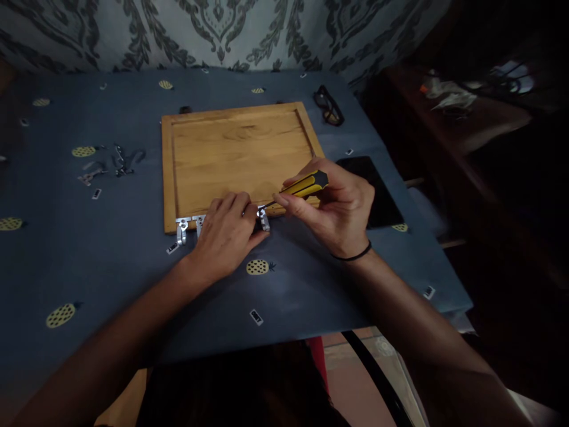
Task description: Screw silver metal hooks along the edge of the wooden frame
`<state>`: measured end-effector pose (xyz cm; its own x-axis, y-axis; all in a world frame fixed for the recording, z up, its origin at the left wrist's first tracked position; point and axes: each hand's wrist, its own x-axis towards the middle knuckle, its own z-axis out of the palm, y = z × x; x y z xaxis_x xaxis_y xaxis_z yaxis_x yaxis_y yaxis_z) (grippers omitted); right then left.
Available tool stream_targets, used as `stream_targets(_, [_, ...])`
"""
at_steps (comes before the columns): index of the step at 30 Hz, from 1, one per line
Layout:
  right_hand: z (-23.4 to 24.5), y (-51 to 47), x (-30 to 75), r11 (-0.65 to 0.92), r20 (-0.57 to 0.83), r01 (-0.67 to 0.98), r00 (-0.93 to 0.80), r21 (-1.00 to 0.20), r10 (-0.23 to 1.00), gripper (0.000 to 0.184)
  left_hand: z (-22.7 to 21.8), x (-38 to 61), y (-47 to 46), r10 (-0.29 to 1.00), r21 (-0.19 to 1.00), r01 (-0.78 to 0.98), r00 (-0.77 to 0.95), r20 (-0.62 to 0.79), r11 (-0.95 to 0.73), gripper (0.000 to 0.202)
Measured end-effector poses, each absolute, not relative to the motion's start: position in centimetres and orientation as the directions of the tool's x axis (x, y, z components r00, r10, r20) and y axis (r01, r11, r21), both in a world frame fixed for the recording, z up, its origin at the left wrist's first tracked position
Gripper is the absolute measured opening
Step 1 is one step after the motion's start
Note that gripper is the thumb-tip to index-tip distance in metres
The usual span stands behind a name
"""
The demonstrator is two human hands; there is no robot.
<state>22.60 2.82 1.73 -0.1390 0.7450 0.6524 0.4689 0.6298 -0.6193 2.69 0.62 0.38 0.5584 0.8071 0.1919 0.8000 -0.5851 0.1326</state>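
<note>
My right hand (pixel 344 201) is closed around a yellow-and-black screwdriver (pixel 306 184). The screwdriver's thin shaft slants down to the left, its tip at a shiny metal bracket (pixel 264 219) on the near edge of a framed wooden panel (pixel 240 157). Fingers bent over that same edge, my left hand (pixel 226 231) presses on the metal strip, thumb in front, beside the screwdriver tip. Left of this hand, more of the bright metal hardware (pixel 181 231) with hanging curved parts shows. My left hand covers its middle stretch. Whether a screw is under the tip, I cannot tell.
Small loose metal pieces (pixel 122 163) lie left of the panel on the blue pineapple-print tablecloth (pixel 133 284). Eyeglasses (pixel 329 107) rest at the back right. A dark flat tablet-like object (pixel 377 193) lies behind my right hand. A patterned curtain (pixel 213 35) hangs behind the table.
</note>
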Motion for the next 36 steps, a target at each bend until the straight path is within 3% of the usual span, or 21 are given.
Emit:
stream_targets(4, [2.1, 2.5, 22.3, 0.613, 0.657, 0.493, -0.104, -0.618, 0.746, 0.037, 0.4, 2.7, 0.6, 0.805, 0.133, 0.799, 0.558, 0.200, -0.587, 0.022])
stream_targets(10, [3.0, 1.8, 22.2, 0.631, 0.732, 0.423, 0.125, -0.650, 0.670, 0.023, 0.5, 2.7, 0.7, 0.803, 0.132, 0.796, 0.562, 0.199, -0.590, 0.023])
stream_targets(16, [2.5, 2.0, 22.5, 0.546, 0.651, 0.489, 0.060, -0.680, 0.757, 0.038, 0.6, 2.6, 0.7, 0.804, 0.117, 0.801, 0.560, 0.198, -0.587, 0.023])
stream_targets(36, [1.5, 2.5, 22.6, 0.554, 0.637, 0.489, 0.004, -0.674, 0.771, 0.037, 0.6, 2.7, 0.7, 0.808, 0.127, 0.803, 0.554, 0.201, -0.583, 0.021])
